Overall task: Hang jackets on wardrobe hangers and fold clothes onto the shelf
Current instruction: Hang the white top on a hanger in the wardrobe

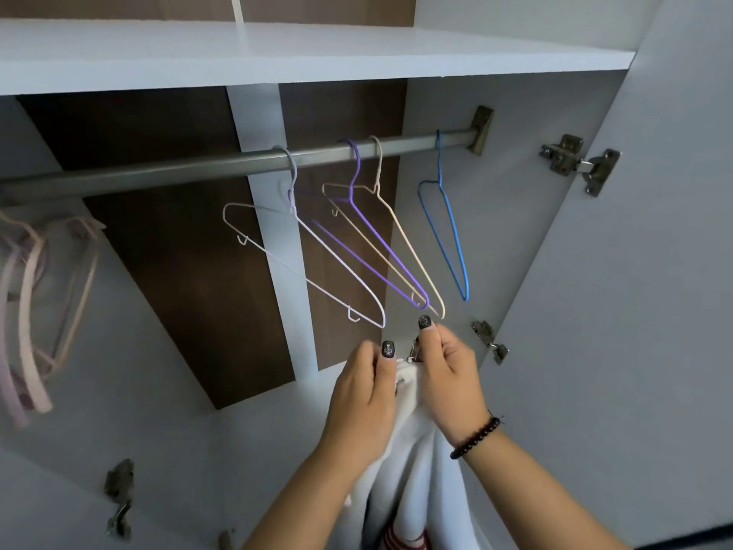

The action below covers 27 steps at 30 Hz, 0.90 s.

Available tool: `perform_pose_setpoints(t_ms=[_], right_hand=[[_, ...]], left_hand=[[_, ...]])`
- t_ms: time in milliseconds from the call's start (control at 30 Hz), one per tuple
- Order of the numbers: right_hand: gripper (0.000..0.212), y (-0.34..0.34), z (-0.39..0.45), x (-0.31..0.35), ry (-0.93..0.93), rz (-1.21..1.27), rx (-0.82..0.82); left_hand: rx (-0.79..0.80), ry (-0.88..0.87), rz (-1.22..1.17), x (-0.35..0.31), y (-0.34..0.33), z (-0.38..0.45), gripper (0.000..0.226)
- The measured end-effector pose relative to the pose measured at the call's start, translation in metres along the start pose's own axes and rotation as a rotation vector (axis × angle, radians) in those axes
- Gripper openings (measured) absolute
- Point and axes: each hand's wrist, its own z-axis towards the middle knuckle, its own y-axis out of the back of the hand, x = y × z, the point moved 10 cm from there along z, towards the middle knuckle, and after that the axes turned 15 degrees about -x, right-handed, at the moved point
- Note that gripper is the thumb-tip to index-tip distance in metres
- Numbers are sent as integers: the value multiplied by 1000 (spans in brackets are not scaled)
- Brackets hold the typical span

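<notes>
A white jacket [412, 450] hangs down between my forearms, below the rail. My left hand [363, 394] grips its top edge on the left side. My right hand [446, 375] pinches the small metal zip pull [413, 351] at the jacket's top. Just above my hands, several wire hangers hang on the grey rail [198, 166]: a pale lilac hanger [317, 267], a purple hanger [380, 248], a cream hanger [408, 248] and a blue hanger [450, 232].
A white shelf [277, 53] runs above the rail. Pink plastic hangers [35, 311] hang at the far left. The open wardrobe door [634, 271] with metal hinges [579, 162] stands to the right. A white upright panel [273, 216] stands behind the hangers.
</notes>
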Motion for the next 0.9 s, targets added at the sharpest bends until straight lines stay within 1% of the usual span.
perform_pose_setpoints(t_ms=[67, 133, 200, 267, 333, 400, 500, 567, 667, 733, 833, 900], right_hand=[[35, 5, 0, 2, 21, -14, -1], [41, 9, 1, -2, 36, -53, 4], [43, 15, 4, -8, 68, -137, 12], [43, 21, 7, -13, 136, -248, 40], [42, 22, 6, -15, 251, -352, 91], [41, 22, 5, -20, 281, -376, 120], [37, 19, 9, -30, 228, -336, 106], [41, 17, 11, -39, 204, -324, 98], [45, 17, 15, -63, 113, -347, 103], [44, 25, 16, -88, -7, -357, 91], [46, 40, 17, -116, -152, -332, 45], [45, 38, 18, -124, -216, -285, 28]], left_hand=[[25, 10, 12, -6, -9, -1, 38], [59, 8, 100, -10, -16, -1, 43], [63, 43, 182, -7, -17, 4, 52], [76, 124, 179, -1, -18, 10, 57], [95, 232, 116, 7, -18, 15, 61], [119, 320, 59, 13, -19, 16, 58], [136, 400, 15, 20, -20, 16, 50], [142, 445, 16, 27, -18, 16, 45], [120, 492, 32, 34, 0, 20, 51], [70, 512, 38, 38, 20, 27, 52], [-2, 478, 61, 32, 51, 35, 55], [15, 394, 64, 23, 60, 38, 58]])
